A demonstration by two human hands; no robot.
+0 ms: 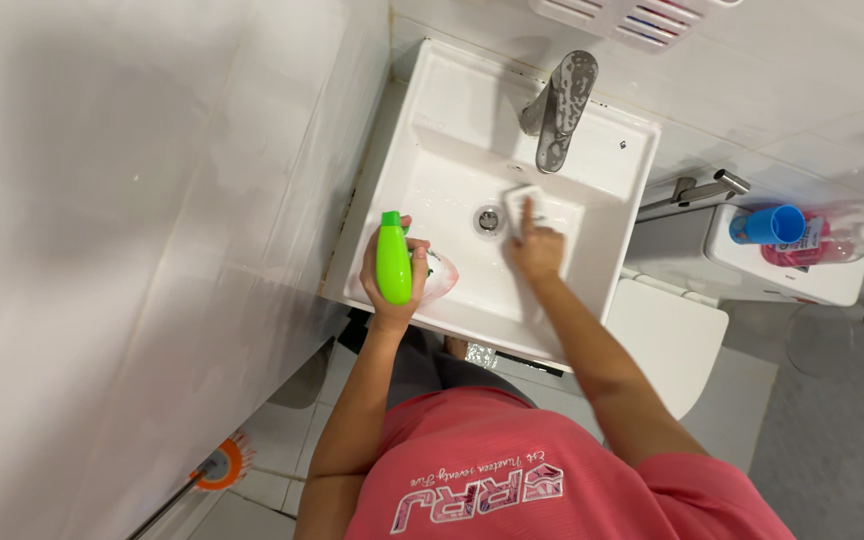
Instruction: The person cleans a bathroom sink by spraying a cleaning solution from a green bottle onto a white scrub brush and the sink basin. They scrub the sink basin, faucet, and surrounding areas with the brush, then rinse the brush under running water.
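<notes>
— Where do we stand at the sink [432, 95]?

— Our left hand [392, 285] is wrapped tight around a green spray bottle [393, 262] over the basin's front left corner, hard by the tiled wall [152, 250]; little room on that side.

— And the other?

— Our right hand [537, 250] presses a white sponge [523, 208] flat on the basin floor, just beside the drain [489, 220], under the tap [557, 110]. The hands are apart.

— Room to the right?

— The toilet lid [667, 345] sits close to the sink's right edge; on the cistern [792, 280] we see a blue cup [770, 225].
</notes>
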